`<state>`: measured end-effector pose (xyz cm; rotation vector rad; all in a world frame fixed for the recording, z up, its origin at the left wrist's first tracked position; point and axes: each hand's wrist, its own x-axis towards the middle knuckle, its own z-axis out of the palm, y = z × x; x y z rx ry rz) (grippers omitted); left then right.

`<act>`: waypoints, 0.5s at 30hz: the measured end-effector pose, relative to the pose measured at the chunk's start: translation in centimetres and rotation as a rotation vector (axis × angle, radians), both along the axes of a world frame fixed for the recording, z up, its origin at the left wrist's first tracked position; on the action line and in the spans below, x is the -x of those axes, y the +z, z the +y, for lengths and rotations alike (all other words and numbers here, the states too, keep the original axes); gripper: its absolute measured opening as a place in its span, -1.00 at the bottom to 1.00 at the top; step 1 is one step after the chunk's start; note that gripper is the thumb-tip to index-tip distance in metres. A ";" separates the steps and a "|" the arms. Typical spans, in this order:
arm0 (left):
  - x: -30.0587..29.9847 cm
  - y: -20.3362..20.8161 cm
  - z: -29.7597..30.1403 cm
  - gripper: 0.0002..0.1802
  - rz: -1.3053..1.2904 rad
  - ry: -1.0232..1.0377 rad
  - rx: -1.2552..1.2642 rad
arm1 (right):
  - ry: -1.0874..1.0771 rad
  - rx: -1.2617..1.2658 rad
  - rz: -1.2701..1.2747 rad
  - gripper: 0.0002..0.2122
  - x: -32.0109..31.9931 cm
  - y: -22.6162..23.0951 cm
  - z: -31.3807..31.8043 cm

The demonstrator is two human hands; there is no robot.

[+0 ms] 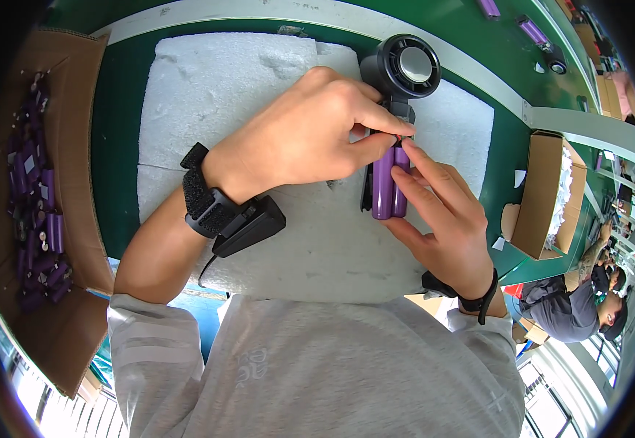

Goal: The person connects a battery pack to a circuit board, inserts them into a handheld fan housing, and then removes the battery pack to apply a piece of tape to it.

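A black handheld fan [381, 73] with a round head and silver hub lies on a white foam pad [215, 80]. Below its head, a pair of purple cylindrical battery cells [382, 186] lies side by side along the open black handle. My right hand [448, 212] grips the cells from the right, fingers along their side and thumb near the lower end. From the left, my left hand [310, 131] reaches across with thumb and index finger pinched at the cells' upper end. A tiny red bit shows at those fingertips; what they pinch is mostly hidden.
A cardboard box [84, 190] at the left holds many purple cells. At the right stands a smaller open box [540, 193] with white contents. More purple cells [532, 31] lie beyond the metal rail, at the far right. Another person [565, 310] sits at the right.
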<state>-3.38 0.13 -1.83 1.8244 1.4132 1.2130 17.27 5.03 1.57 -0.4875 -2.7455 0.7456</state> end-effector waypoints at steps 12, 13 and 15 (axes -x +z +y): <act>-0.3 0.3 0.1 -0.77 -0.035 0.066 0.120 | -0.038 -0.045 0.024 -0.51 0.2 -0.3 -0.4; -0.4 0.3 0.1 -0.77 -0.035 0.065 0.119 | -0.047 -0.046 0.030 -0.51 0.2 -0.3 -0.4; -0.5 0.2 0.1 -0.76 -0.046 0.073 0.123 | -0.056 -0.039 0.042 -0.52 0.2 -0.5 -0.5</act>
